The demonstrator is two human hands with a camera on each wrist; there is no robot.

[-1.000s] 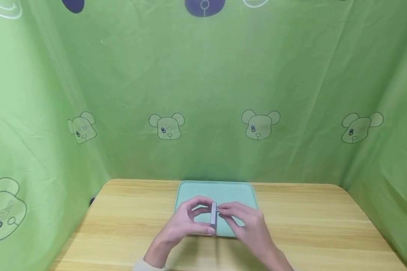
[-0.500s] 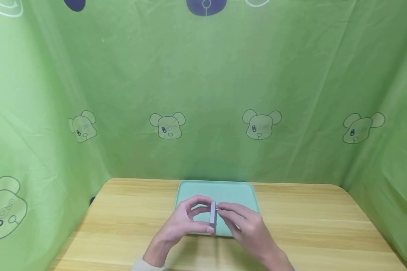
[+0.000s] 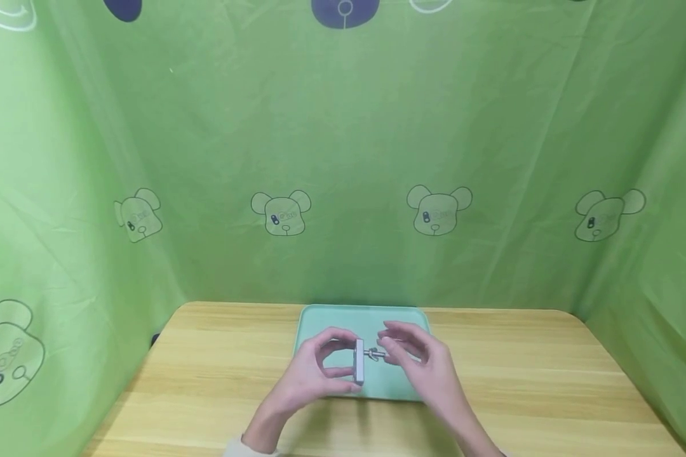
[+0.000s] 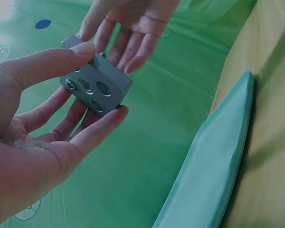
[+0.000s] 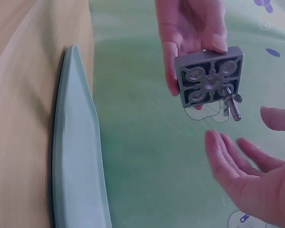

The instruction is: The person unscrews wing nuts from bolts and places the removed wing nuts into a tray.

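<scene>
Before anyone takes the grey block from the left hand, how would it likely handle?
The grey block looks metallic, so it is probably stiff and heavy for its size. Its flat, squared sides suggest sliding rather than rolling. The bolt jutting near one corner could make it tip if laid bolt-down.

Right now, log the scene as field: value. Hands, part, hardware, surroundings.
left hand: fingers grip the metal block by its edges
right hand: fingers loosely bent, apart from the winged rod
metal block: held above the tray, ribbed face toward the right hand, several round holes
winged rod: juts from the ribbed face near one corner; seating depth not visible
tray: pale teal, flat on the table, far side near the cloth
table: light wood grain
cloth: green, bear-head prints, behind and at both sides
</scene>
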